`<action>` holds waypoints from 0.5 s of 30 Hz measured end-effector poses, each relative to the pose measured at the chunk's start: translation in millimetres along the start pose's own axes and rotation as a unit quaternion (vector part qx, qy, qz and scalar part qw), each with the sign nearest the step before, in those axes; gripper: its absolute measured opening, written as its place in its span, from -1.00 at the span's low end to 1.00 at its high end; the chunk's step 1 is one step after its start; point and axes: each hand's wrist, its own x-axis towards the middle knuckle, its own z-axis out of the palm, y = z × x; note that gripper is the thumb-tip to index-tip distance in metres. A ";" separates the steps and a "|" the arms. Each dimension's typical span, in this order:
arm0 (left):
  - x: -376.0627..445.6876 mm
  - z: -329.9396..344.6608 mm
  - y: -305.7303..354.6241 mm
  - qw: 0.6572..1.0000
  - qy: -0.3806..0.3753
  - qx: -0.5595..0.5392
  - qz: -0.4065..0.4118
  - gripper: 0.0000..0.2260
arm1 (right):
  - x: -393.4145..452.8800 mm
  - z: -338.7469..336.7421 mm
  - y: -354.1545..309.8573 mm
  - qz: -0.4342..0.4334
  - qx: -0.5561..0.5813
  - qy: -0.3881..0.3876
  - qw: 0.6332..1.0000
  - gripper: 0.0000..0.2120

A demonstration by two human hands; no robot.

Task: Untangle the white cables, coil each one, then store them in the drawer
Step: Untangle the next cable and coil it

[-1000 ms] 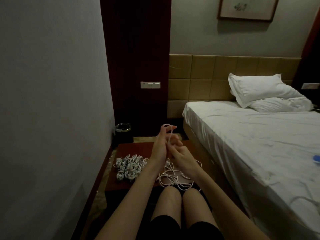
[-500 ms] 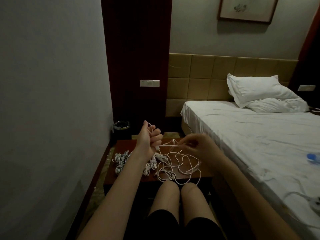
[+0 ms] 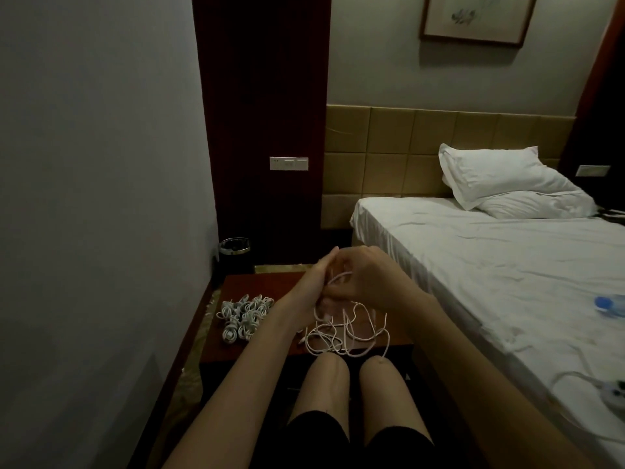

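The person sits in front of a low dark-red bench, knees close to its near edge, and holds both hands up together above it. The left hand stands with the palm toward the right, fingers stretched upward and close together, and a white cable runs in loops against its palm side. The right hand meets it from the right, its fingers curled and pinching the same cable – the fingertips are partly hidden behind the left hand, so the exact grip I cannot tell. The two hands touch or almost touch at the fingers.

From the hands the cable falls down to a loose tangle of white cables that lies on the near right part of the bench, just beyond the knees. One loop of it hangs over the bench's front edge.

On the left part of the bench lies a group of coiled cables, small white bundles packed close to each other, well apart from the tangle – the left forearm passes between them.

To the right is a bed with a white sheet and two pillows. A small black bin stands on the floor behind the bench, by the dark wall panel.
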 end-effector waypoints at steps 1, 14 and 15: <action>0.3 -0.5 0.1 1.000 -0.008 0.019 0.000 -0.46 | -1.7 1.3 1.7 -0.003 0.001 0.012 1.000 -0.78; -2.2 -5.1 -6.5 0.984 -0.175 0.030 0.017 -0.56 | -4.8 -7.5 14.8 0.113 0.262 0.078 0.955 -0.89; -3.0 -5.9 -6.6 0.983 -0.181 0.039 0.016 -0.60 | -6.1 -7.3 17.1 0.139 0.310 0.050 0.939 -0.90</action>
